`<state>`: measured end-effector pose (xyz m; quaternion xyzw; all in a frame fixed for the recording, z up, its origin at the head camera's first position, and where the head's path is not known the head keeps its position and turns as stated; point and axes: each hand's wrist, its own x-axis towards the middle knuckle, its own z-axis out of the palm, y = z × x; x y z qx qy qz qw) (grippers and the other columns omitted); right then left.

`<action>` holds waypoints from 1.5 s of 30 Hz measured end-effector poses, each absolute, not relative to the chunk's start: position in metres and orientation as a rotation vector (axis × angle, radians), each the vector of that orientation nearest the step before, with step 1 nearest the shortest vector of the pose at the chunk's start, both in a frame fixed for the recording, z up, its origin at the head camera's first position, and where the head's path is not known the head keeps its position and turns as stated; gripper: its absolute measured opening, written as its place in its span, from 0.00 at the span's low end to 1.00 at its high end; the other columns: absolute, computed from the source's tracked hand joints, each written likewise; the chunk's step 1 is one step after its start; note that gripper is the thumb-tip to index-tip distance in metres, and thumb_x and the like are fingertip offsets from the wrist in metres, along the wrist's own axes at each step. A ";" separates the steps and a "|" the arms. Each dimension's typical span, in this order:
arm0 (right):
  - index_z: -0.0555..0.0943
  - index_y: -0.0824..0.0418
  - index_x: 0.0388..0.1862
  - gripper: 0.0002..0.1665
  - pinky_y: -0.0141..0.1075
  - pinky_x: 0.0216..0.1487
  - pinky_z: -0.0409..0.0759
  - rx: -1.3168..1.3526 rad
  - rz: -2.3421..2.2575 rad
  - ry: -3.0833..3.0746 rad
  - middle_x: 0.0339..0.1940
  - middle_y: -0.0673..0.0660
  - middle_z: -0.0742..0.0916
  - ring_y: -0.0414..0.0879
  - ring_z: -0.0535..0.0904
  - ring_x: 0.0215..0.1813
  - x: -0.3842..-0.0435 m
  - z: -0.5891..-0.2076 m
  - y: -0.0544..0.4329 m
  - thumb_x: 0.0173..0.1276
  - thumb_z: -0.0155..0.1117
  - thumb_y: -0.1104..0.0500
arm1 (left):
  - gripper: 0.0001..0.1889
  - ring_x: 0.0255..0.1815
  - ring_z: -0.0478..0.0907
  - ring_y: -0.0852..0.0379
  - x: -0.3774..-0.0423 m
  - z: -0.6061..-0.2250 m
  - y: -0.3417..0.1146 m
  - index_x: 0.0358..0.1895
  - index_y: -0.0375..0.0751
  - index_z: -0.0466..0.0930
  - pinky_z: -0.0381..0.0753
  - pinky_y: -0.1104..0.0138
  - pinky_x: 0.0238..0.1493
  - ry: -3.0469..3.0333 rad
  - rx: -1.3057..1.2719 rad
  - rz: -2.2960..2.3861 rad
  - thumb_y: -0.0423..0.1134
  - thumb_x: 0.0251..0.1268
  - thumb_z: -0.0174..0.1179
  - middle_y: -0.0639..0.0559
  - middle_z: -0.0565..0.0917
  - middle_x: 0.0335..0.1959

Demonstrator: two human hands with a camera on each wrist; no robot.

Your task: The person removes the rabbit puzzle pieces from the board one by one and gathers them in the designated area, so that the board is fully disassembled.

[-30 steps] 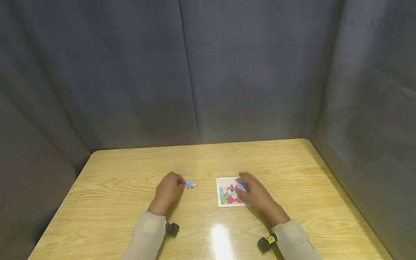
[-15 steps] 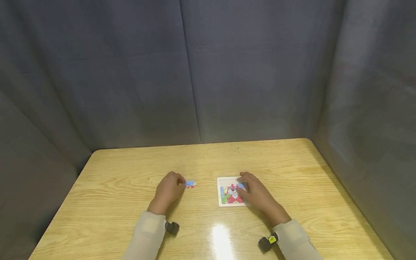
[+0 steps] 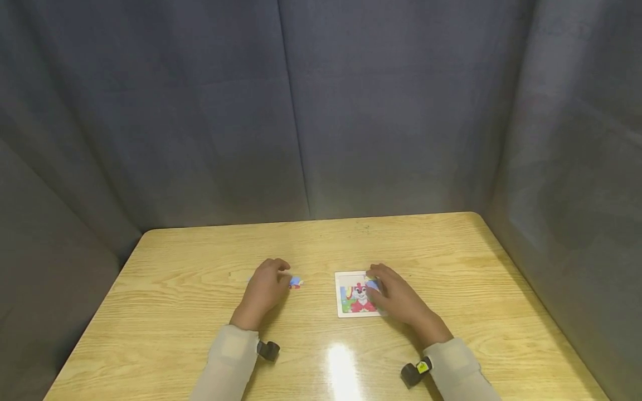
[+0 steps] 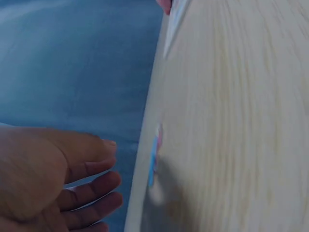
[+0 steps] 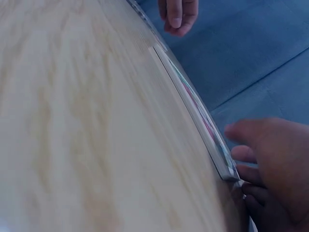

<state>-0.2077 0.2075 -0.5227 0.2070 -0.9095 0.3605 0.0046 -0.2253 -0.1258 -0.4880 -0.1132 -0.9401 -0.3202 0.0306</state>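
Note:
My left hand [image 3: 264,289] hovers over loose jigsaw pieces [image 3: 295,282], its thumb and fingers apart. In the left wrist view nothing sits between those fingers, and the pieces [image 4: 153,157] lie flat on the wood beyond the fingertips. A bit of blue [image 3: 250,278] peeks out on the far side of this hand. My right hand [image 3: 398,295] rests loosely at the right side of a white-rimmed puzzle tray [image 3: 358,315], thumb over the picture and fingers by the far corner. Assembled pieces [image 3: 359,302] show a red-and-white cartoon animal; the tray's upper left part is bare.
The pale wooden table [image 3: 190,312] runs back to a grey curtain [image 3: 225,139], and more curtain [image 3: 572,167] hangs along the right side. A small black camera is strapped to each wrist. Light glares on the table [image 3: 342,367] near the front.
My left hand has lifted slightly and shifted right, its thumb and fingertips parting from the loose pieces. Some blue now shows to its left. The right hand and tray stay nearly still.

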 end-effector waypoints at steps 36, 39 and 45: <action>0.64 0.70 0.71 0.39 0.57 0.71 0.58 0.671 1.026 -2.935 0.73 0.65 0.66 0.62 0.59 0.73 -0.208 -0.510 0.214 0.69 0.64 0.51 | 0.29 0.68 0.68 0.47 -0.212 -0.495 0.023 0.68 0.41 0.69 0.78 0.57 0.58 -3.035 -0.712 -0.641 0.48 0.67 0.61 0.45 0.71 0.68; 0.64 0.71 0.71 0.39 0.57 0.71 0.59 0.686 1.035 -2.922 0.73 0.65 0.67 0.63 0.59 0.73 -0.208 -0.510 0.214 0.68 0.65 0.52 | 0.27 0.66 0.70 0.49 -0.211 -0.498 0.025 0.65 0.41 0.71 0.80 0.59 0.55 -3.029 -0.688 -0.615 0.47 0.67 0.62 0.47 0.74 0.65; 0.64 0.72 0.71 0.39 0.57 0.71 0.59 0.705 1.028 -2.913 0.73 0.66 0.66 0.63 0.59 0.73 -0.208 -0.512 0.214 0.69 0.65 0.52 | 0.21 0.61 0.74 0.50 -0.209 -0.500 0.024 0.57 0.39 0.75 0.83 0.62 0.49 -3.020 -0.691 -0.668 0.44 0.66 0.64 0.46 0.78 0.59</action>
